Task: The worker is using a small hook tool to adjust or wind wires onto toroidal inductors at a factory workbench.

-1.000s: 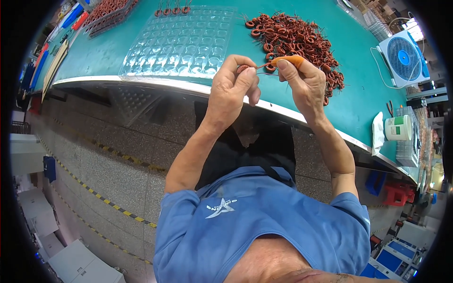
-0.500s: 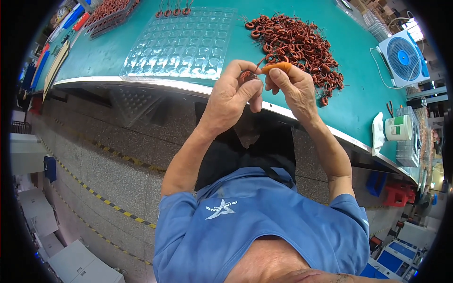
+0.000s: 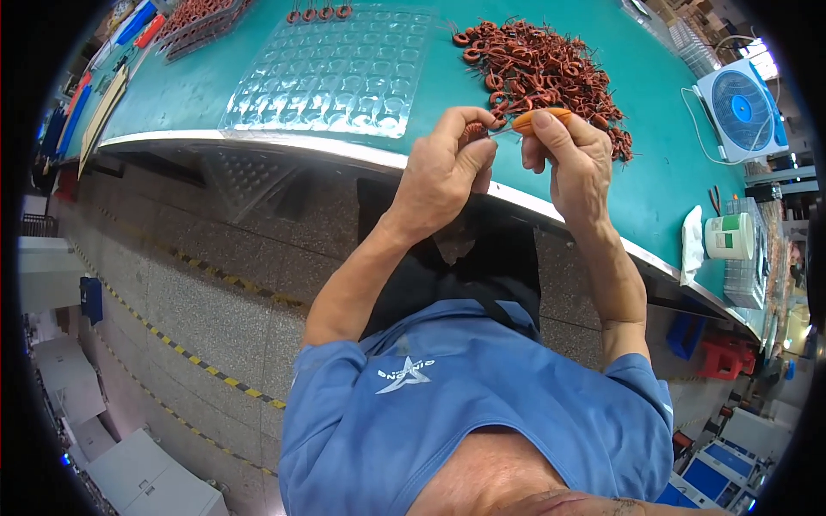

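My left hand (image 3: 440, 176) pinches a small toroidal coil (image 3: 474, 132) wound with red-brown copper wire, just above the table's front edge. In my right hand (image 3: 578, 168) is a hand tool with an orange handle (image 3: 525, 123). Its thin metal shaft points left to the coil, but whether the tip touches the wire is too small to tell. Behind my hands a large pile of similar coils (image 3: 551, 73) lies on the green table (image 3: 662, 163). To the left lies a clear plastic tray (image 3: 323, 86) with round pockets, several coils (image 3: 318, 14) standing along its far edge.
A second tray heaped with coils (image 3: 194, 19) sits at the far left. On the right stand a blue and white fan (image 3: 738, 105), a white tub (image 3: 728, 236), a white cloth (image 3: 692, 245) and wire baskets (image 3: 745, 279). The table's white front edge (image 3: 344, 153) runs below my hands.
Both hands have shifted right, the coil and the tool with them. The orange handle now stands a little farther from the coil, with the thin shaft showing between.
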A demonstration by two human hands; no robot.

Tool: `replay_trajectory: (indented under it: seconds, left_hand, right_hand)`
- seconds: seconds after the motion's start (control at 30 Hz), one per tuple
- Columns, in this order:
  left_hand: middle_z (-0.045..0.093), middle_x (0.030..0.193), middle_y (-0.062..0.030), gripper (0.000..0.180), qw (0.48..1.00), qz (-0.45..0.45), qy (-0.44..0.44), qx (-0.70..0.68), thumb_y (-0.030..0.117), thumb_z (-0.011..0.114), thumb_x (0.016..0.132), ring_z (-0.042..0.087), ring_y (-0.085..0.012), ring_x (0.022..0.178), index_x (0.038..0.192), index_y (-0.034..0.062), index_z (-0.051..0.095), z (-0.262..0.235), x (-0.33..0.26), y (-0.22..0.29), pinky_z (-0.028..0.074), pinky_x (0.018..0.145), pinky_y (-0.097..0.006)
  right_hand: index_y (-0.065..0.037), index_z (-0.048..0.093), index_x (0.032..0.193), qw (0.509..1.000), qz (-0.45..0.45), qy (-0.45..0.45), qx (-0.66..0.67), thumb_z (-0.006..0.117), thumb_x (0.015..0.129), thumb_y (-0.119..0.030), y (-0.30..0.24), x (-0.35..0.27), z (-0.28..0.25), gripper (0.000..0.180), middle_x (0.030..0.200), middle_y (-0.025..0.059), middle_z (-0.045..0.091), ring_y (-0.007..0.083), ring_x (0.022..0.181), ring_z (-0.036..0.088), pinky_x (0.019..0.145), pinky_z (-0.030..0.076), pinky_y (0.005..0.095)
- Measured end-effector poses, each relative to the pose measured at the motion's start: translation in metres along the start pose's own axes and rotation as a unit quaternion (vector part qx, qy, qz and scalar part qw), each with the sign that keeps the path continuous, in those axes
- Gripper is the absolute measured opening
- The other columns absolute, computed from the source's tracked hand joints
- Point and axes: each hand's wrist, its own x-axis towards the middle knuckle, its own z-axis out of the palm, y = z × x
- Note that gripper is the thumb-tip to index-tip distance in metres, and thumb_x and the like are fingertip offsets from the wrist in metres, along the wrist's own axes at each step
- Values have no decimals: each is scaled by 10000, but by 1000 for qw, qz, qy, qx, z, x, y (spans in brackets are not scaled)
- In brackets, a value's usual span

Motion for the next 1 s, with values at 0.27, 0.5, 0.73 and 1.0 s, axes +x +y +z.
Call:
replay_trajectory:
  seconds: [0.27, 0.5, 0.73, 1.0]
  left_hand:
    - [505, 735, -20, 255, 990, -54, -91, -92, 170, 523, 992, 519, -96, 564, 1187, 6, 506, -9, -4, -3, 423, 533, -216]
    - [518, 710, -31, 296, 951, -114, -182, -224, 187, 525, 993, 566, -113, 593, 1190, -28, 480, -19, -6, 1, 455, 539, -235]
    - [538, 729, -29, 325, 985, -76, -124, -91, 229, 542, 989, 588, -111, 663, 1178, -35, 523, -17, -6, -4, 481, 586, -244]
    - [544, 660, -34, 437, 971, -86, -128, -184, 380, 419, 1028, 562, -106, 548, 1147, -23, 537, -26, -10, -6, 433, 502, -224]
  right_hand:
    - [-2, 656, 1091, 998, -24, -58, 17, 654, 920, -215, 9, 13, -9, 273, 802, 37, 658, 73, 685, 594, 578, 449, 208]
    - [-7, 647, 1081, 993, -50, -89, 54, 733, 862, -231, 12, 16, -19, 325, 825, 42, 670, 80, 691, 604, 589, 465, 208]
    - [3, 653, 943, 998, 7, -55, -20, 719, 873, -202, 13, 14, -16, 226, 678, 27, 599, 91, 612, 552, 547, 413, 223]
    - [-6, 643, 897, 997, 8, -66, 40, 711, 879, -203, 19, 14, -10, 210, 653, 18, 577, 89, 547, 514, 504, 392, 226]
